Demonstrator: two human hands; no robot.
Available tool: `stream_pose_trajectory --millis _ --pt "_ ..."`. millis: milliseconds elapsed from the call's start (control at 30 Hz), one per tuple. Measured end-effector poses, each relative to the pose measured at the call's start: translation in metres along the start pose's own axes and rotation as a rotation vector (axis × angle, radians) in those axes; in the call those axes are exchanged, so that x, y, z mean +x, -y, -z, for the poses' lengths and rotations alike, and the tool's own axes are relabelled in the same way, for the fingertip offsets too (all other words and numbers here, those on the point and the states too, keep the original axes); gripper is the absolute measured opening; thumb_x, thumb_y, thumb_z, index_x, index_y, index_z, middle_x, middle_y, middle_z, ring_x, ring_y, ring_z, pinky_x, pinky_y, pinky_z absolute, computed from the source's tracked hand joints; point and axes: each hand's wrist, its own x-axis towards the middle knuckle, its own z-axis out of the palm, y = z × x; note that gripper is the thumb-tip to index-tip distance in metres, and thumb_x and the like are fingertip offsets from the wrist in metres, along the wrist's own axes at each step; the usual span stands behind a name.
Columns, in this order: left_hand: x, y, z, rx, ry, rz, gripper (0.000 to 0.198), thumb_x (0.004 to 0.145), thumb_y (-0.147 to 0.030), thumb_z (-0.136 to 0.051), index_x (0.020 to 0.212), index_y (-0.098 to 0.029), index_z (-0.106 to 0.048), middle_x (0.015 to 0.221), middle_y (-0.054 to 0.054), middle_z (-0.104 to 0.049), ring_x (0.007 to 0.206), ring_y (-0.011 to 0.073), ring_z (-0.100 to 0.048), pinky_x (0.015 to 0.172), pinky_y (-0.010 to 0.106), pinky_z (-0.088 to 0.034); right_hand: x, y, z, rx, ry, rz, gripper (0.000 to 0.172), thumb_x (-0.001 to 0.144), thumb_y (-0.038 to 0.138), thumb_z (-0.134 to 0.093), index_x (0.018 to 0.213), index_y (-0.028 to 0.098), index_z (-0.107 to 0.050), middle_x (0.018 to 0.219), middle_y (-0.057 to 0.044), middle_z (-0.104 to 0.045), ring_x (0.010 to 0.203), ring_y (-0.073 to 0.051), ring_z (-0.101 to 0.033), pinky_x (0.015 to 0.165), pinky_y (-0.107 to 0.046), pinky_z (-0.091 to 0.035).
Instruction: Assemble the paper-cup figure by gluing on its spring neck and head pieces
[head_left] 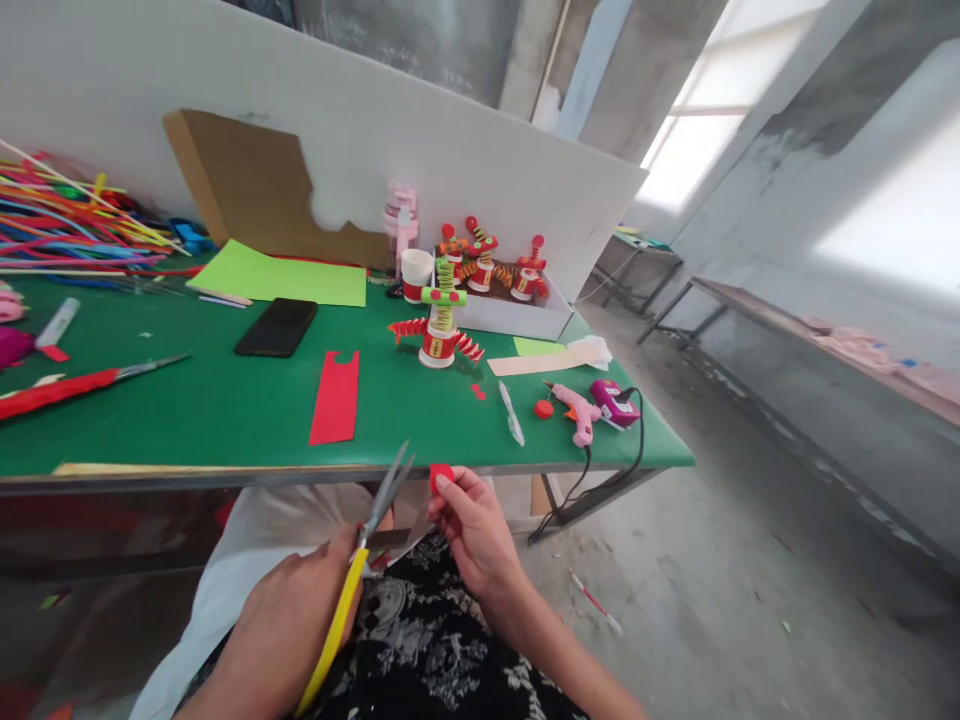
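Observation:
My left hand (304,610) is closed around yellow-handled scissors (346,600), whose blades point up and stand slightly apart. Between the thumb and fingers of my right hand (472,525) is a small piece of red paper (439,474), just right of the blade tips and apart from them. Both hands are over my lap, in front of the table edge. A larger strip of red paper (334,405) with a notch cut in its top lies on the green table (225,420). Behind it stands a paper-cup figure (439,345) with folded-paper arms and a green spring-like neck.
A black phone (276,327), light green paper (285,275) and a pen (511,413) lie on the table. At right are a pink glue gun (577,412) and its cable. A white box (510,318) holds several similar figures; colourful pipe cleaners (71,220) are piled at left.

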Motion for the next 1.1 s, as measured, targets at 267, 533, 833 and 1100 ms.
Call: stream_pose_trajectory --millis 267,533,833,1100 --pt "0.002 -0.015 0.01 0.068 0.079 -0.071 0.052 0.09 -0.005 -0.025 0.13 -0.013 -0.057 0.101 0.019 -0.075 0.097 0.0327 -0.073 0.086 0.044 -0.054 -0.005 0.0 -0.003 0.053 -0.016 0.033 0.037 0.06 0.042 -0.09 0.074 0.022 -0.063 0.071 0.002 -0.062 0.061 -0.01 -0.055 0.063 -0.023 -0.05" --pt "0.004 -0.018 0.015 0.025 0.068 -0.097 0.05 0.092 -0.009 -0.028 0.137 -0.011 -0.05 0.105 0.02 -0.075 0.101 0.0323 -0.073 0.089 0.044 -0.054 -0.007 -0.005 -0.005 0.064 0.009 0.054 0.036 0.057 0.042 -0.093 0.074 0.022 -0.069 0.076 0.001 -0.067 0.066 -0.011 -0.057 0.065 -0.023 -0.051" --pt "0.005 -0.019 0.016 0.039 0.116 -0.059 0.048 0.094 -0.012 -0.031 0.139 -0.012 -0.048 0.105 0.015 -0.075 0.102 0.031 -0.072 0.09 0.043 -0.053 -0.009 -0.003 -0.009 0.099 -0.026 0.039 0.038 0.052 0.043 -0.095 0.073 0.018 -0.077 0.07 0.001 -0.072 0.06 -0.008 -0.06 0.061 -0.018 -0.049" --pt "0.006 -0.017 0.011 0.026 0.088 -0.077 0.045 0.092 -0.014 -0.034 0.134 -0.011 -0.051 0.103 0.016 -0.076 0.099 0.0317 -0.073 0.089 0.044 -0.054 -0.011 -0.002 -0.009 0.114 -0.031 0.029 0.039 0.049 0.043 -0.096 0.071 0.018 -0.078 0.067 0.001 -0.073 0.057 -0.006 -0.06 0.058 -0.015 -0.048"
